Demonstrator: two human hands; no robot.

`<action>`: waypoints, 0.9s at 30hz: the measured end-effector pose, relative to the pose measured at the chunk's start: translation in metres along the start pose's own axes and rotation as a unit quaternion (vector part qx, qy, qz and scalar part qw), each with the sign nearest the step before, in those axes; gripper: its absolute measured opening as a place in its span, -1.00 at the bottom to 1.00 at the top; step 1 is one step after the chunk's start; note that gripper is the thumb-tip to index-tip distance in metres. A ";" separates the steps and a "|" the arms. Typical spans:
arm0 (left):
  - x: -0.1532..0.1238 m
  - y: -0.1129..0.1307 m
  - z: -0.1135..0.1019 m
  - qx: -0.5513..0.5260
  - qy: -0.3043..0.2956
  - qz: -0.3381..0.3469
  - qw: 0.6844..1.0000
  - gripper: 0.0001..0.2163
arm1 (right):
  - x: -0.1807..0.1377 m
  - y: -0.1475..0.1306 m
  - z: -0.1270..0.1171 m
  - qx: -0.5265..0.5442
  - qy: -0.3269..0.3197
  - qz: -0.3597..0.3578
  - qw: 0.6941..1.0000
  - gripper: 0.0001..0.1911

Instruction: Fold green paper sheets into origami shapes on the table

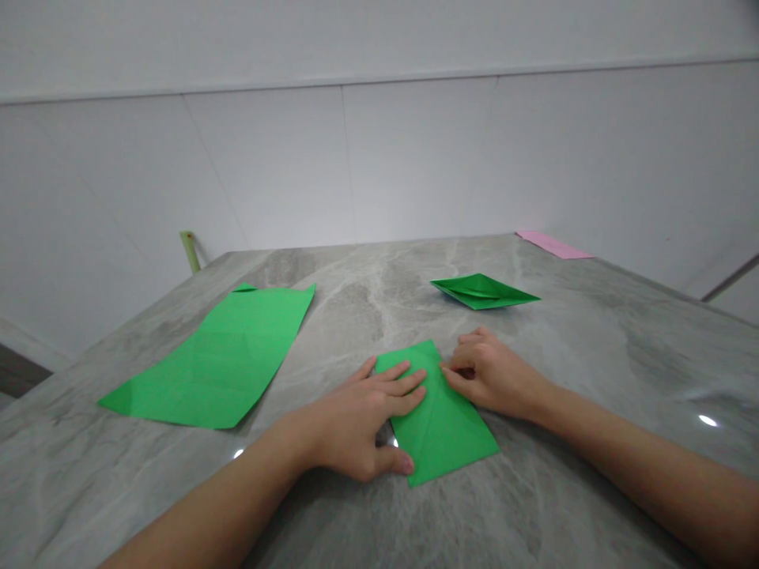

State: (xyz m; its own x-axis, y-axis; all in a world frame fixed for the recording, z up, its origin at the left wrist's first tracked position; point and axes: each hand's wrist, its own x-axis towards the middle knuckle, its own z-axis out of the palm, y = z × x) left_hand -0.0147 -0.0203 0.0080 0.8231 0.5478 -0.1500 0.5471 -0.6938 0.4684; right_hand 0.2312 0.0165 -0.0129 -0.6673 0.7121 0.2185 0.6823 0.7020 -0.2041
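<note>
Bare forearms (pixel 628 454) nearest, entering low from both sides and angling inward to the hands. Left hand (pixel 359 419): palm down, fingers spread, forefinger through little finger reaching across the upper left of a green folded paper (pixel 451 442), thumb at its near left corner. Pressing flat, not gripping. Right hand (pixel 492 375): fingers curled, thumb and forefinger tips close together at the paper's right edge; cannot tell whether any paper is caught between them.

Folded paper sits under the left fingers and just left of the right fingertips. Near edge uncovered, slanting up to a sharp corner on the near side of the right hand; far corner pokes out beyond the left fingertips. Faint creases run from near the left fingertips toward the near edge.

Left of the left fingers, past a strip of grey marbled tabletop (pixel 356 316): large green sheet (pixel 225 356), edges curving, one far corner lifted. Beyond the right fingers, just apart from them: green diamond-shaped fold (pixel 483 294), points left and right. Farther off, pink paper (pixel 557 246) at the tabletop's far edge, by the wall (pixel 285 174). Widest room for moving: right of the right hand.
</note>
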 end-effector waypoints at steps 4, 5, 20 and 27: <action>0.000 0.000 0.000 0.000 0.003 0.001 1.000 -0.18 | 0.000 -0.002 0.000 0.011 -0.008 -0.011 1.000 -0.64; 0.000 0.000 0.000 -0.001 0.005 0.002 1.000 -0.18 | -0.001 -0.004 0.000 0.018 -0.008 -0.018 1.000 -0.64; 0.001 -0.002 0.002 -0.030 0.007 0.002 1.000 -0.31 | -0.011 -0.044 0.004 0.135 -0.044 -0.133 0.981 -0.72; 0.003 0.000 0.002 -0.029 0.007 -0.005 1.000 -0.38 | -0.013 -0.063 0.002 0.155 -0.082 -0.177 0.968 -0.72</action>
State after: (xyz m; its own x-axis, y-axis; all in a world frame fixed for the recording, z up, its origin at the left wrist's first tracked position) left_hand -0.0117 -0.0201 0.0057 0.8155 0.5608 -0.1432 0.5451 -0.6608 0.5160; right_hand 0.1968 -0.0370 -0.0054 -0.8991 0.4003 0.1771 0.2962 0.8543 -0.4272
